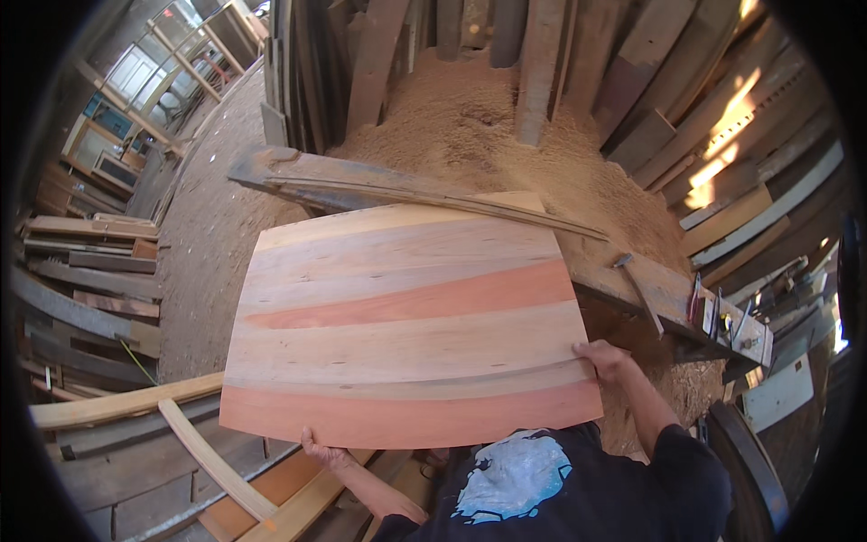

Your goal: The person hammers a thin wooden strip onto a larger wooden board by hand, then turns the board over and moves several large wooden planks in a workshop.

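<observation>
Wide glued panel of pale and reddish wood planks point(406, 330) held flat over the sawdust-strewn workbench point(632, 280). Left hand point(323, 450) grips its near edge, fingers curled under; right hand point(601, 358) clasps right edge. Hammer point(637, 278) just beyond

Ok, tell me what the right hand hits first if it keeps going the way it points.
The right hand already grips the panel's right edge, fingers pointing left across it, so it would meet the wooden panel itself; depth beyond is unclear.

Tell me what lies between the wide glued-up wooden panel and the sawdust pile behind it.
In the head view, a long weathered beam with thin strips on top lies between the panel and the sawdust pile.
</observation>
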`<control>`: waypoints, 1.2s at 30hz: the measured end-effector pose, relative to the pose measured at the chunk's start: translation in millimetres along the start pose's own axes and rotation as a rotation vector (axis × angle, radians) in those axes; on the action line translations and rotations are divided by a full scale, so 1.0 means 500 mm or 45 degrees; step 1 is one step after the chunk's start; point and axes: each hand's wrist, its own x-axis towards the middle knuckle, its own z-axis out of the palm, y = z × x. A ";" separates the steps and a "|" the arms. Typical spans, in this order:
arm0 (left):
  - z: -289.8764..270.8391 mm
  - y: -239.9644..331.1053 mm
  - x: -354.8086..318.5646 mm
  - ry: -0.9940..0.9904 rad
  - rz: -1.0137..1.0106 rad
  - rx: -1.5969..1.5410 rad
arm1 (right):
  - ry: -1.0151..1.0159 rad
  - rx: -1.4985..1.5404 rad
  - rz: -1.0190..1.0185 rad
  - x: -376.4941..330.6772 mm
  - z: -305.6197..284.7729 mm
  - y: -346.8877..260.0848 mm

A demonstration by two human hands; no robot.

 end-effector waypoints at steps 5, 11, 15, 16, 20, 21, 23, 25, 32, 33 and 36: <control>-0.006 0.002 0.021 -0.083 -0.088 -0.126 | -0.137 0.572 -0.224 0.138 -0.013 -0.109; 0.063 0.053 0.033 -0.014 0.067 -0.058 | 0.499 -0.714 -0.585 0.132 0.027 -0.104; 0.140 0.090 0.045 -0.070 0.166 0.057 | 0.557 -0.760 -0.499 0.043 0.030 -0.102; 0.167 0.088 0.042 -0.088 0.184 0.097 | 0.573 -0.757 -0.460 0.036 0.020 -0.088; 0.213 0.096 0.043 -0.153 0.268 0.176 | 0.604 -0.432 -0.400 -0.032 0.047 -0.076; 0.224 0.099 0.047 -0.153 0.271 0.181 | 0.627 -0.409 -0.331 -0.042 0.041 -0.068; 0.251 0.106 0.053 -0.271 0.293 0.279 | 0.649 -0.378 -0.259 -0.063 0.039 -0.058; 0.278 0.117 0.067 -0.312 0.280 0.286 | 0.600 -0.295 -0.273 -0.084 0.042 -0.049; 0.463 0.147 0.096 -0.429 0.298 0.409 | 0.519 -0.199 -0.217 -0.106 -0.032 -0.033; 0.500 0.154 0.088 -0.448 0.279 0.416 | 0.480 -0.242 -0.257 -0.095 -0.042 -0.034; 0.621 0.175 0.054 -0.490 0.440 0.405 | 0.479 -0.439 -0.560 -0.105 -0.023 -0.099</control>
